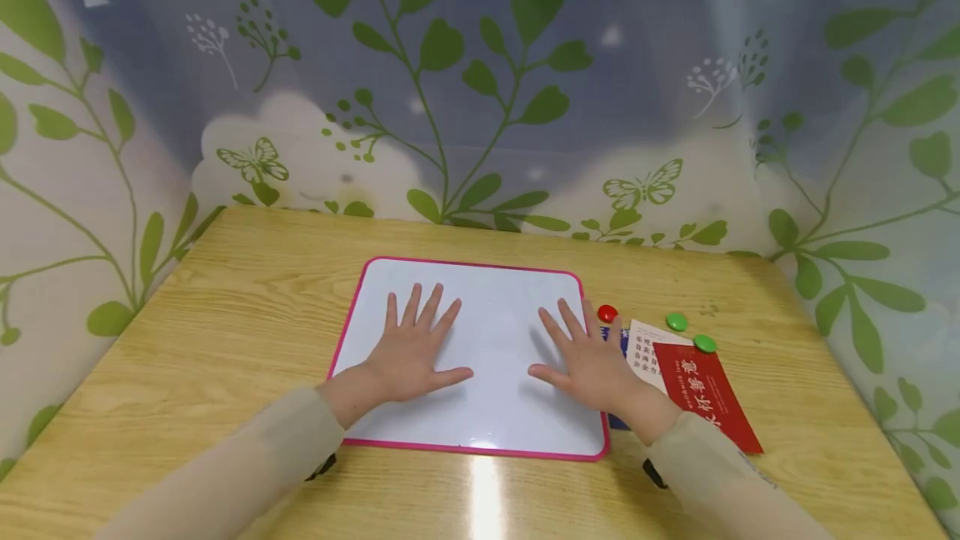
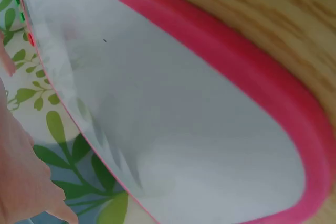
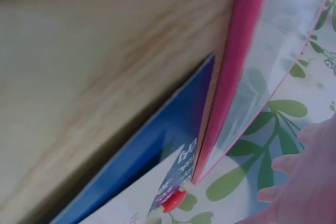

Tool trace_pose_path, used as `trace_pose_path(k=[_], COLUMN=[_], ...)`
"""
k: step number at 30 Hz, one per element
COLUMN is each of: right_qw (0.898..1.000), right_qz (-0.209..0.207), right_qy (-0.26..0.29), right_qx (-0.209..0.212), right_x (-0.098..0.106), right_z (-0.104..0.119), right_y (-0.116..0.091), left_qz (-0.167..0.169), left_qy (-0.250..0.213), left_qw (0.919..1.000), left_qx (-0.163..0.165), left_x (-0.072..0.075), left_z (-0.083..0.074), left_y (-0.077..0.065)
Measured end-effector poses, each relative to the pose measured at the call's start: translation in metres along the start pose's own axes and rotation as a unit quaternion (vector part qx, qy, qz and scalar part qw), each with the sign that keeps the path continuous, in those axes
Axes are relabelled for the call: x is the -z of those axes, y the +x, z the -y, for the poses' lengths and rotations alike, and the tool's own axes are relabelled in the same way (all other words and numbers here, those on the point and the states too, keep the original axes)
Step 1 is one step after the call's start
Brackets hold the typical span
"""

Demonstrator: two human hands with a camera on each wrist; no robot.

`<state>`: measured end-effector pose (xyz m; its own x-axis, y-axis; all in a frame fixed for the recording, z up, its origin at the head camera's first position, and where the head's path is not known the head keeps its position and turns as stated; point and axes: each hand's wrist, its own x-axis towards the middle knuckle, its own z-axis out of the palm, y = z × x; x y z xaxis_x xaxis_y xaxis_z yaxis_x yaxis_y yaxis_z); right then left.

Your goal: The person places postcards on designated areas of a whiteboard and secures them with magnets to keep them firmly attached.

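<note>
Pink-framed whiteboard (image 1: 495, 298) bears none of the cards (image 1: 722, 398) and discs (image 1: 677, 322) beside it; work looks barely begun. Left hand (image 1: 412, 357) and right hand (image 1: 592, 369) are spread wide, holding nothing.

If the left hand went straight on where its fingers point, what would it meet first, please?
Probably the leaf-patterned curtain behind the table: the left hand seems to hover above the whiteboard, though its height is hard to judge.
</note>
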<state>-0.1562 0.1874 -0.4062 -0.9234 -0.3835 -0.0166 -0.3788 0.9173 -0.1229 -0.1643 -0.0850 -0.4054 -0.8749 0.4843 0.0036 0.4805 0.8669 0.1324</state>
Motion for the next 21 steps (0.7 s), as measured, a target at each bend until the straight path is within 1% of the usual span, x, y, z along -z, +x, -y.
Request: trace_pose_path(k=[5, 9, 16, 21], right_qw=[1.0, 1.0, 0.999, 0.999], right_qz=[0.006, 0.013, 0.012, 0.005], right_qy=[-0.002, 0.007, 0.018, 0.019], right_qx=[-0.012, -0.025, -0.038, -0.047], right_x=[0.0, 0.002, 0.004, 0.001], right_z=[-0.005, -0.012, -0.026, -0.039], right_y=[-0.003, -0.008, -0.017, -0.023], left_qz=[-0.017, -0.025, -0.025, -0.017], left_qy=[0.002, 0.002, -0.012, -0.025], left_qw=[0.9998, 0.9996, 0.9991, 0.9985], left_qx=[0.003, 0.015, 0.031, 0.045], left_x=[-0.003, -0.005, -0.007, -0.009], left_z=[0.011, 0.023, 0.04, 0.052], left_y=[-0.004, -0.009, -0.019, -0.024])
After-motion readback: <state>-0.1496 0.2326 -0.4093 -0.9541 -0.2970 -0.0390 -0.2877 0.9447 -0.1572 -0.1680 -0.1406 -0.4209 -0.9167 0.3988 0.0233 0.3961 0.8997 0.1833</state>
